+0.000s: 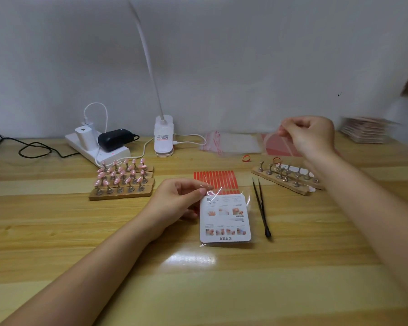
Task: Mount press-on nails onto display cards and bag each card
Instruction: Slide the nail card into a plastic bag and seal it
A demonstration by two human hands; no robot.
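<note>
Centre of the frame: a white display card (225,218) lying flat on the wooden worktop (222,290), printed side up, inside a clear bag (226,244) whose open flap stands up at the card's top-left corner. Left hand (178,200) just left of the card, grip pinching that flap between thumb and forefinger, remaining fingers curled beneath. Right hand (309,135) raised at the right of the frame, above the worktop, grip closed in a pinch on a thin, faintly red strip (280,130), blurred, material not clear.

Behind the card, partly hidden by it: a sheet of red strips (213,176). Just right of the card: black tweezers (260,205), tips pointing away, apart from the bag's edge.

Left of centre: wooden stands (121,194) with rows of metal pegs carrying pink nails (120,174). Right of centre, under the raised forearm: another wooden stand (287,183) with bare metal pegs and white strips beside them. Two small red rings (246,158) near it.

Further back: a loose pile of clear bags with red edges (231,142), a stack of cards (365,130) at the far right, blurred. Upper left: a white power strip (97,150) with a white charger and a black adapter plugged in. Beside it: a white lamp base (164,136) with a thin neck rising out of the top of the frame.
</note>
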